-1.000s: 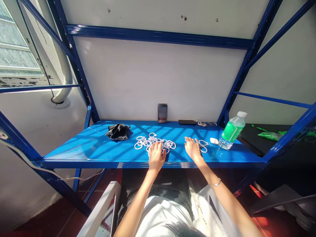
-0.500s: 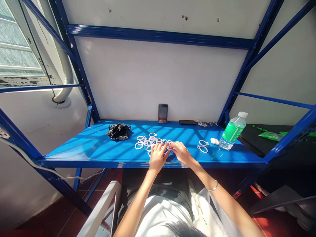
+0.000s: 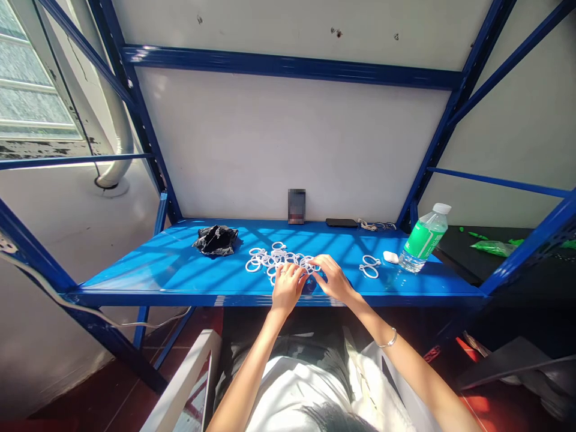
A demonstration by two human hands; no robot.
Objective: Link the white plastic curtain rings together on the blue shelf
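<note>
A loose heap of white plastic rings (image 3: 265, 259), each with what looks like a small loop attached, lies on the blue table in front of me. My left hand (image 3: 288, 286) rests at the near side of this heap, its fingers curled and closed at the rings' edge; its fingertips partly hide what they pinch. At the heap's right end my right hand (image 3: 333, 279) has thumb and fingers closed around a white ring (image 3: 314, 266), which spans the small gap between both hands. Two more rings (image 3: 369, 267) lie apart from the heap, to the right of my right hand.
A crumpled black plastic bag (image 3: 216, 240) sits at the left. On the right stand a green-labelled bottle (image 3: 423, 239) and a small white case (image 3: 390, 257). A black phone (image 3: 341, 222) and a cable (image 3: 377, 226) lie at the back edge. Blue metal posts (image 3: 443, 138) frame the table (image 3: 148, 270).
My right hand has shifted slightly, its fingers lifting and opening a wider gap from my left hand. The left hand stays almost in place; the heap looks unchanged.
</note>
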